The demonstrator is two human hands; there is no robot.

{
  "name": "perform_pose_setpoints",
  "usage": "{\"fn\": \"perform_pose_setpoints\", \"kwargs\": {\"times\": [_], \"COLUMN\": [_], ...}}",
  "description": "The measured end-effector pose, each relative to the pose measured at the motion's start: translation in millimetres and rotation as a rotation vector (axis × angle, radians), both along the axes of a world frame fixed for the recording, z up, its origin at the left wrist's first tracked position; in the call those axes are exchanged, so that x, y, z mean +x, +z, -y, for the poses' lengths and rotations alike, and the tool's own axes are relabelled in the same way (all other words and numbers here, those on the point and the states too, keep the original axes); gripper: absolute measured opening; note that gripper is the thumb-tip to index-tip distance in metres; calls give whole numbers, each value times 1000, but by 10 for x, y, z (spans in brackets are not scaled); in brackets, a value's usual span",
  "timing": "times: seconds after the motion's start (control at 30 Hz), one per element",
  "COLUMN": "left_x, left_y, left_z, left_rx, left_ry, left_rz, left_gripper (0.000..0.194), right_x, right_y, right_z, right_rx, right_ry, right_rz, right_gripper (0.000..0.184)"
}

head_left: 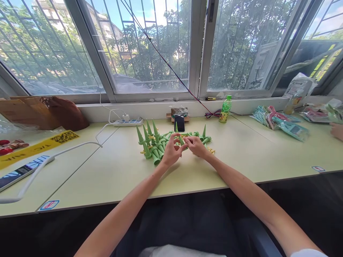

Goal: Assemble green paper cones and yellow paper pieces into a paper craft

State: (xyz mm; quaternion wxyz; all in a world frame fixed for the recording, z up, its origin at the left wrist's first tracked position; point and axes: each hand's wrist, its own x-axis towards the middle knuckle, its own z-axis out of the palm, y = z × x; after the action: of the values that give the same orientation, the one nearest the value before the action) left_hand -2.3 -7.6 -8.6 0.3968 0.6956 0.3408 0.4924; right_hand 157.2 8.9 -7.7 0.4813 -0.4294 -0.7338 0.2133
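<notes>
My left hand (171,152) holds a slim green plastic cone (181,140) between thumb and fingers, above the table. Close against that cone, the fingers of my right hand (197,146) are pinched together; whatever lies between them is too small or hidden to make out. To the left of my hands stand several upright green cones (154,128) with small yellow bits near their collars. Green tube-like pieces (155,157) lie beside them, and more green pieces (205,139) are behind my right hand. Small yellow parts (211,151) are scattered by my right wrist.
A phone (179,124) leans at the back, near a green-labelled bottle (225,110). A power strip (128,122) trails a white cable leftward. Bagged coloured items (291,127) lie at right, where another person's hand (337,131) shows. The table's front edge (187,195) is close.
</notes>
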Motion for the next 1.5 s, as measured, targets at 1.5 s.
{"fn": "perform_pose_setpoints", "kwargs": {"times": [1.5], "left_x": [-28], "left_y": [46], "left_z": [-62], "left_rx": [-728], "left_ry": [-233], "left_rz": [464], "left_gripper": [33], "right_x": [60], "right_y": [-11], "right_z": [23], "right_rx": [-3], "right_ry": [144], "right_rz": [-31], "right_gripper": [47]}}
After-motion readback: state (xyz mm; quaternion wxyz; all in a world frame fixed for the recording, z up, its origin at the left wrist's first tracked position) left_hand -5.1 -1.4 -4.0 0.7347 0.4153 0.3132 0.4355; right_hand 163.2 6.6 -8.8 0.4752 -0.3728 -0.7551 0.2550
